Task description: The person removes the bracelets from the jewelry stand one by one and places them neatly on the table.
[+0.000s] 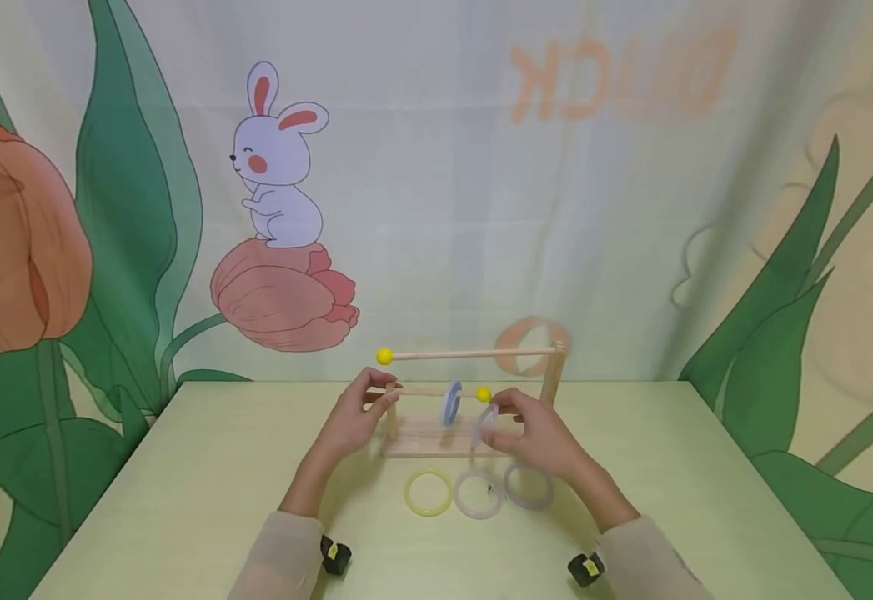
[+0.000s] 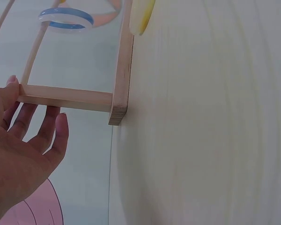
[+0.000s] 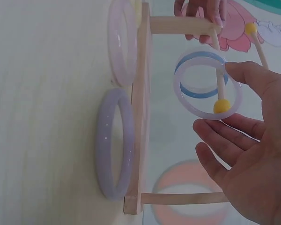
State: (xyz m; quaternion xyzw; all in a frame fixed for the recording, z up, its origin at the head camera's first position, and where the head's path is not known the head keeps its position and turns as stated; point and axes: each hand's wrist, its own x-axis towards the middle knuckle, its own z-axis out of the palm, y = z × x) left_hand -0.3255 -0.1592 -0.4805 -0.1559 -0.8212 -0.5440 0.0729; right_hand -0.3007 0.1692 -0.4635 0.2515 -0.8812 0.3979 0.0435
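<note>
Right grip [image 1: 535,427] pinches a glossy bangle [image 3: 177,91] — left grip [image 1: 352,418] holds a squared wooden post [image 2: 68,96].

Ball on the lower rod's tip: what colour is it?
Yellow; the ball shows best in the right wrist view.

Smooth wooden rack [image 1: 428,437], glossy rings [image 3: 114,145]

From where I'm standing, two hands, left [image 1: 353,418] and right [image 1: 537,425], are working at one wooden stand [image 1: 428,433], which is carrying two rods [image 1: 466,354], two uprights [image 1: 553,379] and two yellow balls [image 1: 384,357]. Three rings are lying on one table [image 1: 203,500]: one yellow ring [image 1: 408,492], one pale ring [image 3: 113,47], one purple ring [image 3: 103,145]. One more ring [image 3: 177,89] is being held. At least one blue ring [image 1: 454,404] is circling a rod; whether a whitish second is joining it, I'm not managing to tell.
</note>
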